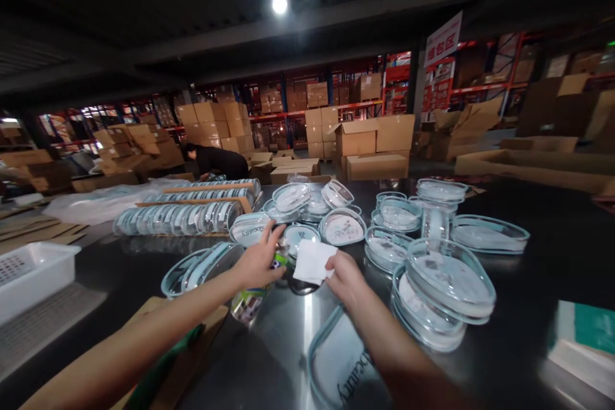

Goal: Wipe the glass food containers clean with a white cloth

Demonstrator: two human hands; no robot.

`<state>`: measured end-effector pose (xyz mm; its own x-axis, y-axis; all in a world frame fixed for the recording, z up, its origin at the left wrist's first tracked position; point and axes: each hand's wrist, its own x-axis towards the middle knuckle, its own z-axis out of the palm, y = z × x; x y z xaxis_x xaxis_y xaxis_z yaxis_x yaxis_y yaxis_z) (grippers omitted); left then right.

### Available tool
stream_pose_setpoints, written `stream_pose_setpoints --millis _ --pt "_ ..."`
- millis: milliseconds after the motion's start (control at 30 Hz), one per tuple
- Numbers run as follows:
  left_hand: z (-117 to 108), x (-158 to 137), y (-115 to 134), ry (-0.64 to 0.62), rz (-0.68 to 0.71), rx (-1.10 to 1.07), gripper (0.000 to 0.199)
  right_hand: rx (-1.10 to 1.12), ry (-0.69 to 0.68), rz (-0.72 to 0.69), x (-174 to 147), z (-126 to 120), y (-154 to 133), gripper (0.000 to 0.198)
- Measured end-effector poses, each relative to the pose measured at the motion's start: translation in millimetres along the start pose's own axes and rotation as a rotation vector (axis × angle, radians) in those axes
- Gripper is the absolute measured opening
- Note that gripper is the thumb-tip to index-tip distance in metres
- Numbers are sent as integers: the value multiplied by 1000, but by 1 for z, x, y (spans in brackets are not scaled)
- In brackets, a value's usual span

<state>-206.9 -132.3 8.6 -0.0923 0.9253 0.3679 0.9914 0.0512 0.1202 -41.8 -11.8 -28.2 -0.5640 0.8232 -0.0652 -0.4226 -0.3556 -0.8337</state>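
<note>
A: What is held in the right hand (344, 275)?

B: A white, roughly square piece of cloth or paper (313, 261) is gripped at its right edge, between thumb and bent fingers. It is held up over the dark, glossy bench (273, 365), on the near side of a heap of clear, rounded plastic cases with teal rims (343, 229).

A: And how is the left hand (262, 261) set?

B: It is opened, with the fingers spread. A clear container with a green and dark printed label (248, 305) is partly hidden by it; whether the two are touching cannot be told.

A: What is seen below the white piece?

B: A dark, rounded object (306, 287) is mostly covered by it and cannot be made out.

A: And round about?

B: A flat, teal-rimmed case with black lettering (339, 359) is partly covered by the right forearm. More cases are piled in a tall stack (449, 275) to the right, and others are lined up on edge in rows (177, 219) to the left.
</note>
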Motion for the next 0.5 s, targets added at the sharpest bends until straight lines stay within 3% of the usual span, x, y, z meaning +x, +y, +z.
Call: stream_pose_setpoints --millis 200,333,500 --pt "28 -12 -36 299 -70 -203 84 -347 154 -176 -30 -49 -32 21" --pt "48 -15 -47 427 -166 -307 87 -651 215 -361 -73 -91 -63 3" --pt "58 -4 -50 525 -242 -352 94 -1088 294 -608 -137 -156 -77 9"
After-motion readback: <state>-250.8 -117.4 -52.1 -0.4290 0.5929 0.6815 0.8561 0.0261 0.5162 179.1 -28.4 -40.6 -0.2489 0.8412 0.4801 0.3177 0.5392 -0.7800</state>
